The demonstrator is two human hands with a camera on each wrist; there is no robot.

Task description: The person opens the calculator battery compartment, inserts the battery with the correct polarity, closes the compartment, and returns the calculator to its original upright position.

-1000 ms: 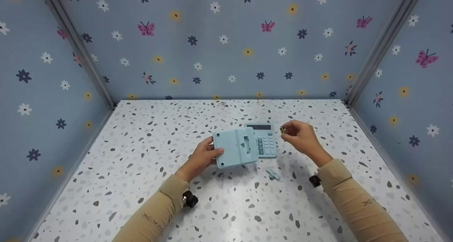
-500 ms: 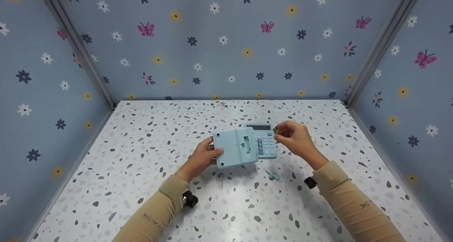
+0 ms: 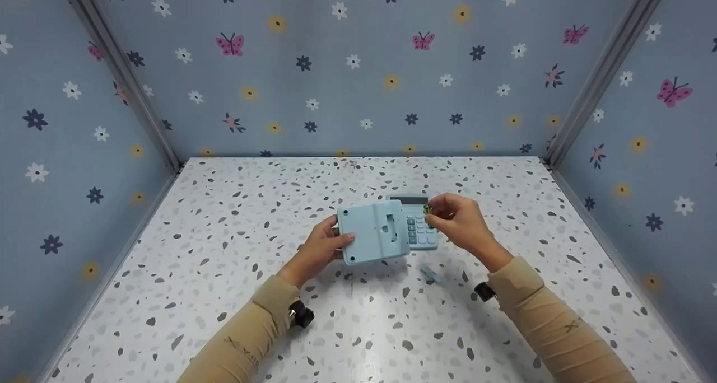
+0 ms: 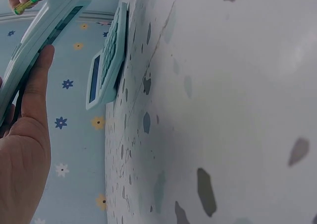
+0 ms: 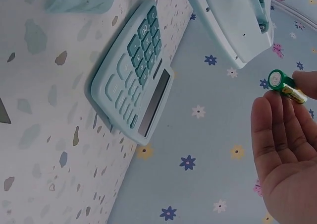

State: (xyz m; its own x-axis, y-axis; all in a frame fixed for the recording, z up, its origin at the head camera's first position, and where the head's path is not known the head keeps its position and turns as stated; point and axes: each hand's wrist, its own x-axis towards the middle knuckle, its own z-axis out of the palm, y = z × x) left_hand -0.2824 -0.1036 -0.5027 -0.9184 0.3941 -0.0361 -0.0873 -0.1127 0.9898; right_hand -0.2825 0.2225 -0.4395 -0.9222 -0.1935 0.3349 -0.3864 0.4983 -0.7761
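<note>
My left hand grips a light blue calculator by its left edge, thumb on its upturned back. The calculator is raised off the table, and its battery compartment lies uncovered and vacant near the right end. To the right of it, my right hand pinches a green and yellow battery between thumb and fingers. That battery hovers apart from the compartment, over a second light blue calculator, which lies keys up on the table. In the left wrist view the battery shows beyond the held calculator's far end.
A small light blue battery cover lies on the speckled white table, in front of the second calculator. Flower-patterned blue panels stand behind and on both sides of the table.
My right hand has moved left with the battery, from beside the second calculator to above its keys. The left hand and the held calculator have stayed nearly still.
</note>
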